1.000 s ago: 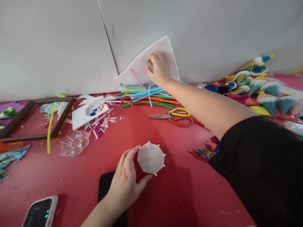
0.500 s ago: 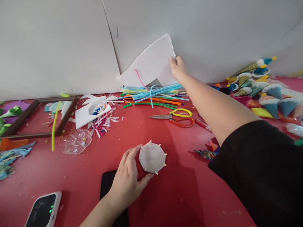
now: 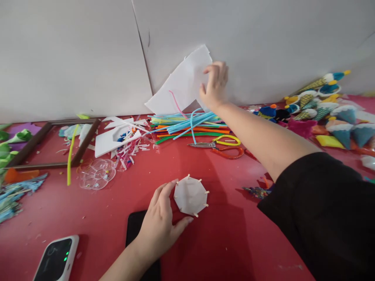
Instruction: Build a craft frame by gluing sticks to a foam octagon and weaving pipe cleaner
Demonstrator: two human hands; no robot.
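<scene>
- White disc [image 3: 191, 196]: eight-sided, lying flat on the red table [image 3: 164, 164], with short pale sticks around its rim. It is the middle of the clock for every direction below.
- Left hand [image 3: 162, 220]: at 8 o'clock, beside the disc. Thumb and fingers are parted in a curve around the near left side, index fingertip at the rim near 10 o'clock, thumb tip close to the edge at 6. Whether they press on it, I cannot tell.
- Right hand [image 3: 216, 84]: reaching out toward 1 o'clock, thumb well apart from the bent fingers, nothing seen between them. It is in front of the right part of a white sheet [image 3: 186, 84]; whether it touches it, I cannot tell.
- The sheet leans on the pale wall [image 3: 88, 58] at 12 o'clock, a pink pipe cleaner [image 3: 177, 104] slanting across its front.
- Coloured pipe cleaners [image 3: 190, 127] lie heaped below the sheet, also at 12.
- Scissors [image 3: 205, 144] with one yellow and one orange handle: 1 o'clock, points to the left.
- White cut board [image 3: 107, 146] among scraps: 10 o'clock.
- Brown frame [image 3: 88, 144]: 10 o'clock.
- Clear tray [image 3: 96, 175]: between 9 and 10.
- White device [image 3: 55, 259] with green lights: 8 o'clock.
- Cone-shaped decorations [image 3: 341, 130], piled: 2 o'clock.
</scene>
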